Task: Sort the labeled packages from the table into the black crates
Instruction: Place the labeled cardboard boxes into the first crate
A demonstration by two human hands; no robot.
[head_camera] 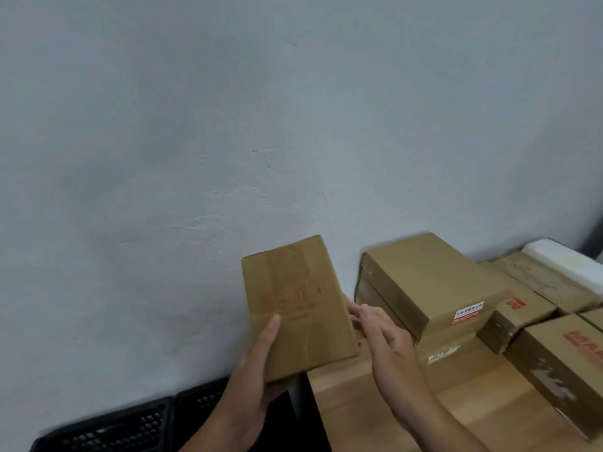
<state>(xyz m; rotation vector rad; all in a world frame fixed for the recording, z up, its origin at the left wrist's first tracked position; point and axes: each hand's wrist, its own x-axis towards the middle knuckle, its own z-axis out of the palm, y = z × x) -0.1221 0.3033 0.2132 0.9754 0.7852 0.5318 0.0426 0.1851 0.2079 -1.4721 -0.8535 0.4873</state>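
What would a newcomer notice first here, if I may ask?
A brown cardboard package, held mid-frame by the left hand with the right hand touching its side, stands out first. More packages pile on the wooden table at right; black crates sit lower left.

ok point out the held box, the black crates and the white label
held box [298, 308], head view, middle of its front face
black crates [130, 425], head view, left crate's perforated wall
white label [469, 310], head view, centre of the sticker

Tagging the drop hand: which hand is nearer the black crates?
Left. The left hand grips the box just right of the black crates; the right hand is farther right over the table, touching the box's right edge.
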